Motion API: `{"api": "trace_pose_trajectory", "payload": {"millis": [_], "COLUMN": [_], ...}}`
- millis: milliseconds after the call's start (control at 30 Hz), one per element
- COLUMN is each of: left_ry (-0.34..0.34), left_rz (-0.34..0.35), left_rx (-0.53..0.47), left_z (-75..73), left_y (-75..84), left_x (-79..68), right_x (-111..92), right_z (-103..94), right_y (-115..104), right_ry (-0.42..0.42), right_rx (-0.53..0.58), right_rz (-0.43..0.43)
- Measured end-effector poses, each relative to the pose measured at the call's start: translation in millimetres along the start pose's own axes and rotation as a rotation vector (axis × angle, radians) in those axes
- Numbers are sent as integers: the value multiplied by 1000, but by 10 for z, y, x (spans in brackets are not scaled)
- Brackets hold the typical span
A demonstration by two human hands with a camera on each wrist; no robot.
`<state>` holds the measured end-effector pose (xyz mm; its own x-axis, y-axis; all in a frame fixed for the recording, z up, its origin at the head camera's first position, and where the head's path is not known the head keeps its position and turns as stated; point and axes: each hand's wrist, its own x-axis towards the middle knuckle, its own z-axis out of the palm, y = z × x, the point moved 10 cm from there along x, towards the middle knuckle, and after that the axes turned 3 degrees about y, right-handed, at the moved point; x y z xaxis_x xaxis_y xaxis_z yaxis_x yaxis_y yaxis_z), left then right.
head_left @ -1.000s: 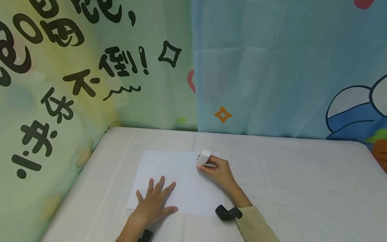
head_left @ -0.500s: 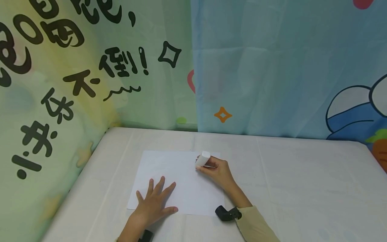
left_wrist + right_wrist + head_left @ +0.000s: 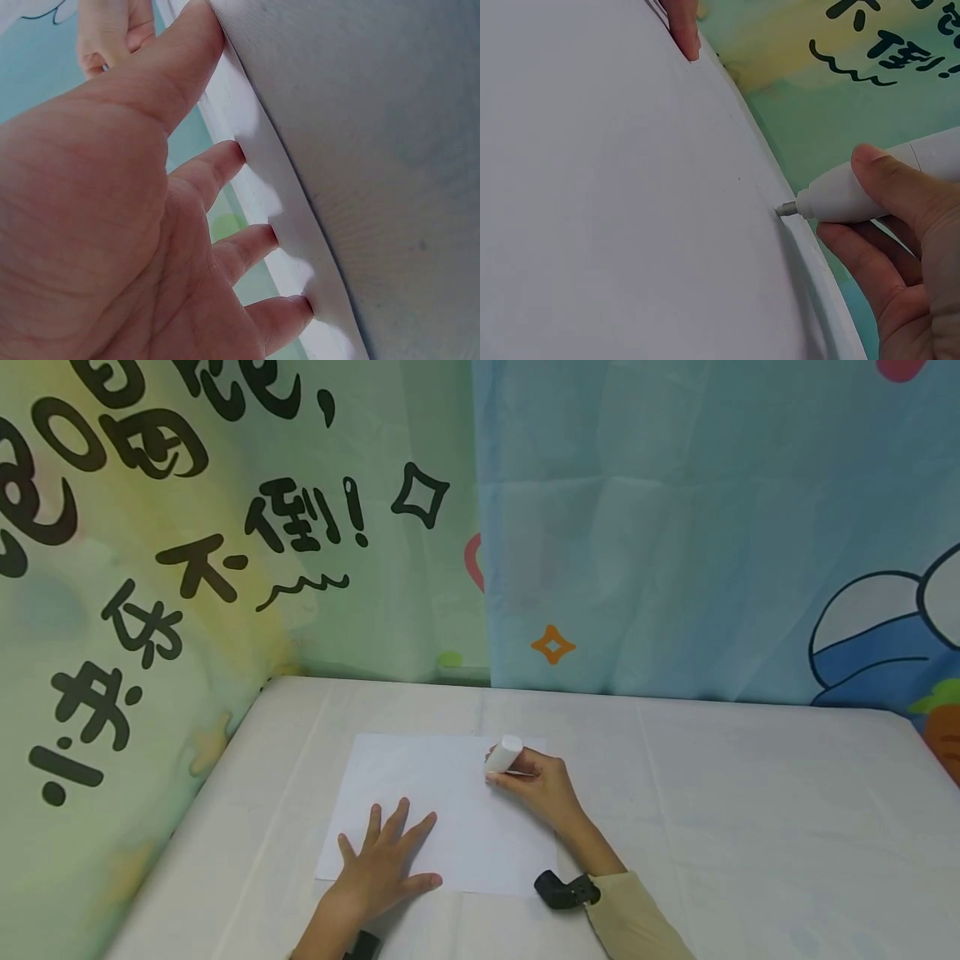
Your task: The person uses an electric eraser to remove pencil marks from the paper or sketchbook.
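A white sheet of paper (image 3: 472, 835) lies on the table. My left hand (image 3: 378, 868) rests on its lower left part, fingers spread; the left wrist view shows the fingertips (image 3: 234, 154) on the sheet. Over the paper's upper right part, my right hand (image 3: 551, 789) holds a thick white pen-shaped tool (image 3: 504, 754) between thumb and fingers. In the right wrist view this tool (image 3: 840, 196) has a narrow grey tip pointing down at the paper, at or very near its surface. I cannot make out any clear mark on the sheet.
A white cloth covers the table (image 3: 750, 827). Behind it hangs a light blue printed curtain (image 3: 675, 527); a green-yellow one (image 3: 390, 593) with black lettering runs along the left. A black wrist camera (image 3: 566, 889) sits at my right wrist, beside the paper's lower right corner.
The white tool in my right hand has shifted very slightly to the left and tilted a little since the first frame. My left hand stays where it was on the paper.
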<state>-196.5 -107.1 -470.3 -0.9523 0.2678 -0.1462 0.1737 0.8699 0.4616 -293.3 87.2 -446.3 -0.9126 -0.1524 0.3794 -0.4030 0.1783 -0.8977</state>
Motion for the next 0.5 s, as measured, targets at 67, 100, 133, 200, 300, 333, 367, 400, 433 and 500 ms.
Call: {"api": "trace_pose_trajectory", "payload": {"millis": [67, 100, 133, 200, 300, 333, 367, 400, 433, 500], "left_ry": [-1, -2, -3, -3, -2, -2, -1, -1, -1, -3], "left_rz": [1, 1, 1, 2, 2, 3, 4, 5, 6, 7], "left_rx": [0, 0, 1, 2, 5, 5, 6, 6, 7, 8], "left_z": [-2, -1, -1, 1, 3, 2, 3, 3, 3, 3], "left_y": [3, 3, 3, 3, 0, 3, 1, 3, 3, 6], "left_x": [-1, -2, -2, -1, 0, -1, 0, -1, -1, -3], "right_x": [-2, -2, -1, 0, 4, 5, 5, 5, 5, 2], "right_z": [5, 6, 6, 4, 2, 3, 6, 8, 11, 15], "right_y": [-1, -2, -4, -5, -3, 0, 2, 3, 1, 1], "right_ry": [-4, -4, -4, -1, 4, 4, 4, 3, 2, -1], "right_rx": [-2, -1, -2, 0, 4, 6, 7, 8, 7, 7], "right_rz": [8, 8, 9, 8, 5, 5, 3, 3, 1, 1]}}
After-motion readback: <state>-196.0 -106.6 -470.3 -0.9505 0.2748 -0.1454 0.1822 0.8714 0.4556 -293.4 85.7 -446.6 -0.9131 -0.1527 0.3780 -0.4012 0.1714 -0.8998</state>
